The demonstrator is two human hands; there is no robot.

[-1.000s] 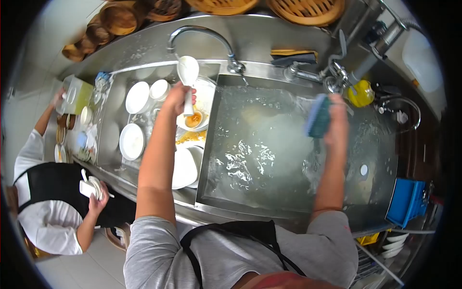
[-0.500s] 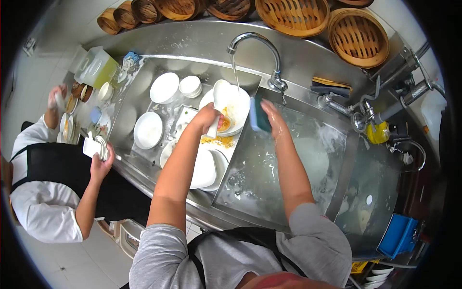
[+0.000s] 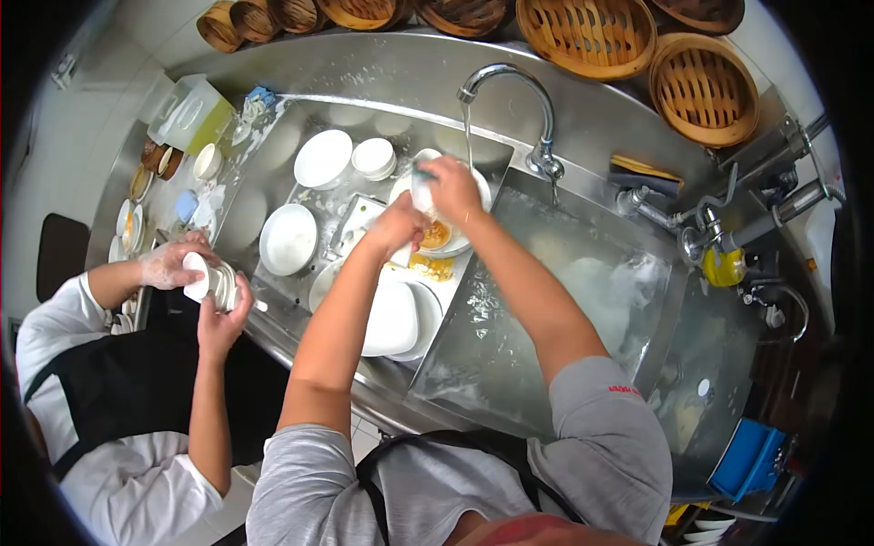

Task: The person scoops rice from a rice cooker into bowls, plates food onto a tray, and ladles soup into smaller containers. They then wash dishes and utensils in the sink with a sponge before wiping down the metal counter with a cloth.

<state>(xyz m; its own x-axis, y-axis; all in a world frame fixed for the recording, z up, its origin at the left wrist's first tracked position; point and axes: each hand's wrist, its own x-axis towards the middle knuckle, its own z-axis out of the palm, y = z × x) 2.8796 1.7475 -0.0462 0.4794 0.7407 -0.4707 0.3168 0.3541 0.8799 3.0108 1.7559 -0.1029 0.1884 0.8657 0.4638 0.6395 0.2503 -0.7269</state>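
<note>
My left hand grips the handle of a white spoon, held over stacked dishes in the left basin. Closed around a green and blue scouring sponge, my right hand presses it against the spoon's bowl; fingers hide most of the sponge and motion blurs it. Below my hands is a bowl with orange-yellow food residue. White plates are piled near my left forearm. Water runs from the curved faucet just behind my right hand.
To the right lies a basin of cloudy water. White bowls stand in the left basin. At left, a co-worker's hands hold small white dishes. Bamboo steamers line the back ledge; a blue container sits lower right.
My right hand has swung left from over the water basin, bringing the sponge onto the spoon. The co-worker's two hands have come together around the small dishes. The view has shifted slightly.
</note>
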